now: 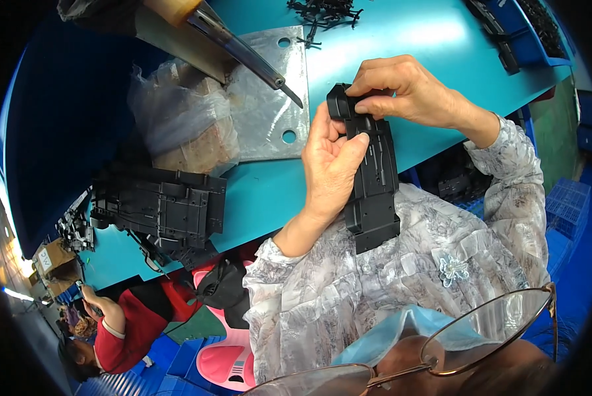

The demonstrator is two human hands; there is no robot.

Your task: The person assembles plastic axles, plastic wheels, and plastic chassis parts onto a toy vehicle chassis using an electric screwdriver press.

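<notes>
A long black plastic housing [377,165] with ribs and raised ends lies tilted between my hands, its near end against my patterned clothing. My left hand [332,168] is wrapped round its left side, thumb across the top face. At the far end, my right hand [408,89] has thumb and index finger pinched together on the housing; whatever small piece may be between them is hidden. Small black plastic clips [322,12] are heaped on the table beyond. To the left, a stack of similar black housings [167,210] rests near the table edge.
Over a metal plate [269,99] with holes hangs a tool [243,53] with a metal shaft and pointed tip. Beside it is a plastic-wrapped block [190,125]. A blue bin [527,33] stands far right. Another person in red [131,323] sits lower left, near a pink chair [223,360].
</notes>
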